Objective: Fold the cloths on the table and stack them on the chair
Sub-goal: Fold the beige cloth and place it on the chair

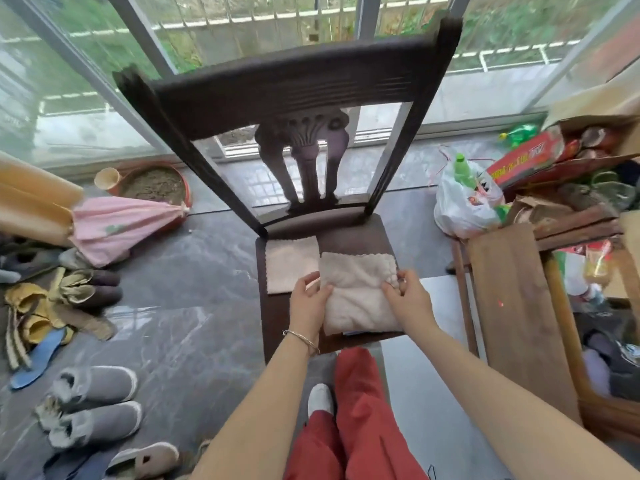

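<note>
Held item: cream cloth (356, 292), folded, lying on the right half of the chair seat (349, 237), near the front edge.
L hand: left hand (308, 299) is clamped on the cloth's left edge, thumb on top.
R hand: right hand (408, 299) is pinched on the right edge, approx. at the far corner.
Hands apart: yes, one per side, the cloth spanned between them.
Key relation: a second, flat cloth (289, 265) is laid on the seat's left half, just beside the held one and slightly farther back. Edges look to be touching, but overlap can't be told.
Nearer hand: L, almost against the flat cloth's near right corner.
Long axis: held cloth near-square, slightly longer front-to-back. Flat cloth likewise.
Next move (judged): for a stack, the held cloth would have to be shifted left and back onto the flat one, edges matched.
Textures: held cloth fluffy, thick, puckered, with a scalloped far edge. Flat cloth thinner, smoother, pinkish-beige, with zigzag edges.
Chair: dark wood, hard flat seat, carved chair back (294, 84).
Handling (judged): soft pile is likely to slump, so the fold may open if only one side is released.
</note>
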`<state>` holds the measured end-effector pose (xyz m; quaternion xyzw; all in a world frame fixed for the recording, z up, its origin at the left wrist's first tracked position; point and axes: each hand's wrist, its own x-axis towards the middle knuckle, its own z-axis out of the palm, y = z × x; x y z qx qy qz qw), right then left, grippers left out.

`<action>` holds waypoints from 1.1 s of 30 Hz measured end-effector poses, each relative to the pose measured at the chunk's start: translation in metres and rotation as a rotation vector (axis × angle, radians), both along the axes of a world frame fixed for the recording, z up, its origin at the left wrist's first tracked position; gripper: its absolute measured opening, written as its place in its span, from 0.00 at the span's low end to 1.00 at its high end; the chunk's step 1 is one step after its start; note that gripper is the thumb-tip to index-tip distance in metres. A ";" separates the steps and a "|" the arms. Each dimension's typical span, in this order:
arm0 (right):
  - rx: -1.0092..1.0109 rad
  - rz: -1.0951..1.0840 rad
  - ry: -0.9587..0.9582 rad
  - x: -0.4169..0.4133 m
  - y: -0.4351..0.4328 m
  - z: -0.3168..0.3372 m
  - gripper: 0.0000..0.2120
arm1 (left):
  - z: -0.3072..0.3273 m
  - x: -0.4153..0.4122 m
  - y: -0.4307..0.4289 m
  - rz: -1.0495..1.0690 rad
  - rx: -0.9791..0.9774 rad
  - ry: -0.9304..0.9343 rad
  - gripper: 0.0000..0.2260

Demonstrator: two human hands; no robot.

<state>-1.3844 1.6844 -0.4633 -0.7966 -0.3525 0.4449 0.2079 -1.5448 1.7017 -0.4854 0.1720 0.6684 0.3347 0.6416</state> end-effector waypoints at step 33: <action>-0.180 0.051 -0.133 0.051 0.025 -0.195 0.06 | -0.182 0.052 0.012 -0.109 -0.173 0.302 0.10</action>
